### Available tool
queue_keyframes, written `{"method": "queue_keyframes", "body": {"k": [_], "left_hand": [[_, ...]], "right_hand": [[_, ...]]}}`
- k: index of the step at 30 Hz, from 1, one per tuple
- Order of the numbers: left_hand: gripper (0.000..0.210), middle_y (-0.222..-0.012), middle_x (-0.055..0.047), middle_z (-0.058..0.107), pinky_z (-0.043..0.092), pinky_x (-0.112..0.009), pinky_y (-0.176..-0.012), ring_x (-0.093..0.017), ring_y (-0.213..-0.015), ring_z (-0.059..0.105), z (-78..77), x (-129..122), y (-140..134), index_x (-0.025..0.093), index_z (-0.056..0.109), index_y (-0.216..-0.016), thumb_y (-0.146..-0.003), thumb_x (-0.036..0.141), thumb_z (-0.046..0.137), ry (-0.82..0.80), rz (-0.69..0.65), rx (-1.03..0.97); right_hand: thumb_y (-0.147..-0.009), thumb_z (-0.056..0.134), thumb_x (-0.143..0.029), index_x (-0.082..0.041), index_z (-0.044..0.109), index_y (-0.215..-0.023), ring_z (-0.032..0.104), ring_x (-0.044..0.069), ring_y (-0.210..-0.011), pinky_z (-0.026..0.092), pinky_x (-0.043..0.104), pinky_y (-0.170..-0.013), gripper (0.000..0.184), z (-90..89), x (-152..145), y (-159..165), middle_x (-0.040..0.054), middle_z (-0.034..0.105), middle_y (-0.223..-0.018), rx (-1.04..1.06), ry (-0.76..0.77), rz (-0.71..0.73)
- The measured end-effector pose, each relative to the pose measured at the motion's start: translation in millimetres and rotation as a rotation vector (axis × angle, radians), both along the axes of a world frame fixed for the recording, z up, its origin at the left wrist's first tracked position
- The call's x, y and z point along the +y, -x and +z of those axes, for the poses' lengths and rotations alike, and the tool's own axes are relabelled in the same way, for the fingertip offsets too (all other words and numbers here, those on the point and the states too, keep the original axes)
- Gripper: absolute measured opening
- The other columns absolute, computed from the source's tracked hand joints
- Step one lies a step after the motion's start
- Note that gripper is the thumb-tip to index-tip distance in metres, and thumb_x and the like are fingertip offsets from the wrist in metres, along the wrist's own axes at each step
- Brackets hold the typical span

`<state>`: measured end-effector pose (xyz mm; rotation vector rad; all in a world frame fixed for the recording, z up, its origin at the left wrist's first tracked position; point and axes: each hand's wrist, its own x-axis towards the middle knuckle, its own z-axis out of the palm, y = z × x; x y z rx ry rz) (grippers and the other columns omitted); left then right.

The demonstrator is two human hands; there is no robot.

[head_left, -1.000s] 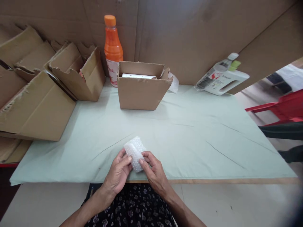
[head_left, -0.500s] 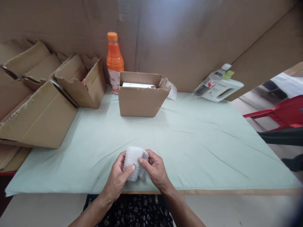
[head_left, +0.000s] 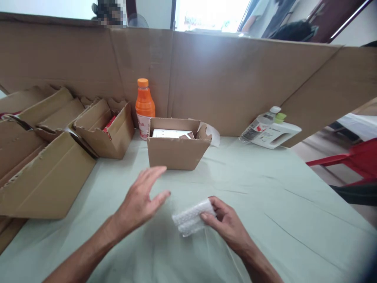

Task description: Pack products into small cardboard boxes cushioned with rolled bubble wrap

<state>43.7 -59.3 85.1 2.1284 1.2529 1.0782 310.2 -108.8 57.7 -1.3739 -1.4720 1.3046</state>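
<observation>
R hand (head_left: 226, 224) pinches a small bubble-wrapped bundle (head_left: 191, 218) by its right end, thumb on top, fingers curled under; the bundle lies low over the pale green cloth on the table (head_left: 294, 204), roughly mid-table toward the near edge. Can't tell if it rests on the cloth or hangs just above.

L hand (head_left: 141, 198) is empty, fingers spread wide and stretched fwd, palm down, thumb pointing at the bundle w/ a clear gap between them. It's raised above the cloth, between the bundle and the open cardboard box (head_left: 176, 151), nearest that box's front wall but not touching.

The open box sits toward the far edge, center; white flat items show inside. Behind it, at its left rear corner, an orange bottle (head_left: 144, 106) stands upright w/ orange cap, against the cardboard wall (head_left: 229, 82) that runs along the far edge. A white paper strip (head_left: 212, 134) hangs off the box's right flap.

Far left corner: several torn cardboard boxes (head_left: 59, 157), leaning and overlapping, one w/ something red inside. Far right corner: a white jug (head_left: 275, 133) on its side, beside a clear bottle (head_left: 259, 125) tilted against the wall. Past the right edge, a red plastic chair (head_left: 350, 161). Above the wall, other people show, blurred.
</observation>
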Motion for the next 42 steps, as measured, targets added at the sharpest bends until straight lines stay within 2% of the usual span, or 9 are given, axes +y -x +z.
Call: {"method": "queue_keyframes", "body": {"k": [4,8,14,20,24,27,33,38,42], "left_hand": [[0.047,-0.134,-0.013,0.063,0.038,-0.055,-0.114,-0.032,-0.138,0.047,35.1,81.4,-6.4,0.017,0.055,-0.134,-0.087,0.014,0.056,-0.382,0.149,0.218],[0.020,-0.096,-0.009,0.070,0.046,-0.052,-0.104,-0.027,-0.104,0.064,27.3,115.6,-13.0,0.017,0.066,-0.098,-0.085,0.009,0.053,-0.383,0.147,0.317],[0.025,-0.090,0.000,0.071,0.039,-0.049,-0.113,-0.017,-0.085,0.065,18.4,59.8,11.5,0.023,0.061,-0.098,-0.090,0.004,0.047,-0.423,0.045,0.275],[0.027,-0.091,-0.001,0.070,0.033,-0.044,-0.118,-0.015,-0.085,0.066,16.7,9.3,32.1,0.021,0.063,-0.104,-0.088,0.002,0.052,-0.405,0.078,0.291],[0.027,-0.088,-0.001,0.070,0.037,-0.047,-0.115,-0.015,-0.081,0.068,13.3,5.9,28.1,0.022,0.066,-0.104,-0.087,0.004,0.054,-0.425,0.103,0.256],[0.032,-0.089,-0.001,0.072,0.040,-0.049,-0.113,-0.016,-0.082,0.069,10.0,8.4,27.1,0.024,0.066,-0.110,-0.087,0.004,0.054,-0.462,0.100,0.239],[0.026,-0.091,-0.002,0.071,0.033,-0.045,-0.118,-0.015,-0.084,0.067,2.6,11.3,29.5,0.020,0.065,-0.108,-0.089,0.005,0.055,-0.497,0.070,0.211],[0.024,-0.091,-0.003,0.070,0.034,-0.045,-0.116,-0.016,-0.085,0.066,9.1,9.3,26.2,0.021,0.064,-0.107,-0.090,0.006,0.055,-0.491,0.085,0.223],[0.024,-0.090,-0.003,0.069,0.033,-0.045,-0.116,-0.016,-0.085,0.065,11.9,8.9,25.3,0.020,0.064,-0.107,-0.090,0.005,0.054,-0.481,0.082,0.238]], "right_hand": [[-0.085,0.070,-0.047,-0.019,0.066,-0.090,0.061,0.016,-0.068,0.051,0.026,-0.060,0.029,33.6,29.3,-29.4,0.0028,0.065,-0.076,-0.123,-0.146,-0.064],[-0.083,0.073,-0.045,-0.020,0.067,-0.091,0.063,0.016,-0.065,0.053,0.027,-0.058,0.027,59.7,58.1,-44.2,0.0024,0.066,-0.075,-0.225,-0.304,-0.130],[-0.078,0.078,-0.042,-0.027,0.068,-0.096,0.065,0.017,-0.069,0.053,0.028,-0.061,0.025,100.0,92.7,-59.5,0.0005,0.069,-0.081,-0.232,-0.550,-0.295],[-0.086,0.065,-0.043,-0.027,0.067,-0.095,0.055,0.014,-0.056,0.039,0.028,-0.053,0.019,142.8,112.7,-33.0,-0.0002,0.066,-0.072,-0.811,-0.757,-0.127],[-0.083,0.063,-0.032,-0.021,0.062,-0.117,0.047,0.015,-0.047,0.029,0.027,-0.052,0.036,145.5,120.4,5.4,-0.0044,0.053,-0.054,-1.140,-0.697,-0.047],[-0.081,0.059,-0.021,-0.022,0.065,-0.113,0.047,0.015,-0.046,0.027,0.027,-0.053,0.033,147.3,125.5,22.6,-0.0057,0.046,-0.048,-1.242,-0.548,0.079],[-0.079,0.058,-0.017,-0.020,0.070,-0.103,0.062,0.020,-0.062,0.028,0.028,-0.053,0.026,147.3,141.6,27.1,0.0023,0.064,-0.062,-1.449,-0.362,0.128],[-0.083,0.061,-0.020,-0.019,0.072,-0.101,0.066,0.022,-0.069,0.029,0.028,-0.054,0.021,132.5,158.4,35.0,0.0054,0.070,-0.069,-1.436,-0.320,0.253],[-0.087,0.062,-0.027,-0.019,0.070,-0.110,0.063,0.018,-0.069,0.034,0.026,-0.058,0.026,138.7,160.7,27.3,0.0019,0.069,-0.072,-1.237,-0.322,0.164]]}}
